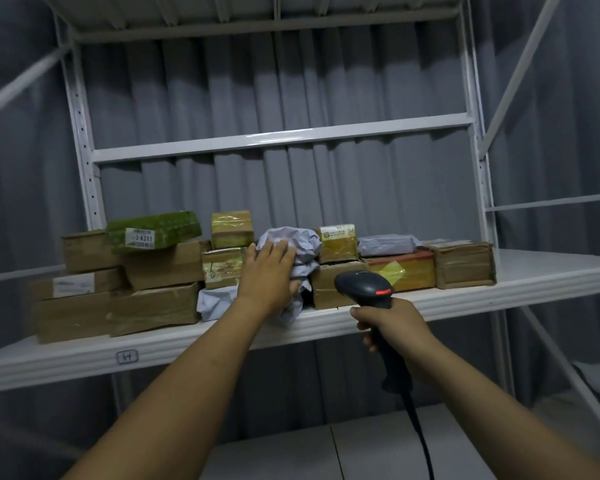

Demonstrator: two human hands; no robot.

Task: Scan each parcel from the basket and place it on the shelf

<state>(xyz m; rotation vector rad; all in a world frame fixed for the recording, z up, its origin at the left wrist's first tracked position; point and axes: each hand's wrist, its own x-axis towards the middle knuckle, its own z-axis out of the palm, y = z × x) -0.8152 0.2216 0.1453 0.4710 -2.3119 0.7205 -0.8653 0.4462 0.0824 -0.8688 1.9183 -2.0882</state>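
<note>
The left hand point(269, 268) lies flat with fingers spread wide, palm pressed against a crumpled grey poly-mailer parcel point(300, 252) wedged upright between taped cartons on the shelf point(520, 289). It pushes rather than grips. The right hand point(388, 323) is wrapped tight round the handle of a black corded barcode scanner point(362, 285), whose red window glows as its head hovers just in front of the shelf edge.

This looks like the placing step: the parcel is already on the shelf and is being seated among its neighbours. Next, the left hand would need to lift clear without dragging the soft bag forward, then go down for another parcel.

The basket is out of view, so what remains in it cannot be told. The shelf holds brown cartons stacked at left, a green box point(153, 232) on top, and flatter parcels at right.
</note>
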